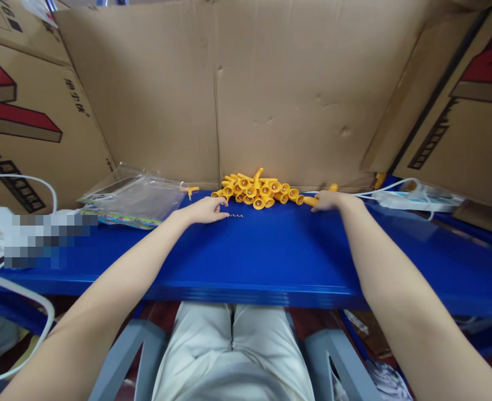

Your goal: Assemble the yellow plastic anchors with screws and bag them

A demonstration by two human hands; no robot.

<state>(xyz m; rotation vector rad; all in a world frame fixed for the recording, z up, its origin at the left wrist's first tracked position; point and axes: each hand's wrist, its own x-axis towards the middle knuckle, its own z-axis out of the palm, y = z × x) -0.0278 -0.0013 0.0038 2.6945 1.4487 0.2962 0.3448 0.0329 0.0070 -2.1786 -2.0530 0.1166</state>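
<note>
1. Nearest, the person's lap (229, 340); past it the blue table (262, 262), its bare near part in front of the yellow pile (266, 191).
2. Left hand (207, 210), just left of the pile's near edge; fingers part curled, a gap between thumb and forefinger; its thumb tip meets one end of a metal spiral (235, 215); whether it is pinched I cannot tell.
3. The spiral lies in front of the pile's left part, long axis running left to right, away from the left fingertips; the left hand is much the nearer.
4. Right hand (328, 200), just right of the pile; fingers closed around a yellow piece (311, 201), one end pointing towards the pile.
5. Left of the pile, clear bags (145, 195); right of it, a white strip (415, 200).
6. Behind the pile, plain cardboard (291, 100); flanking it, boxes (24, 161) with red block shapes and Chinese characters, too blurred to read surely; no brand legible.
</note>
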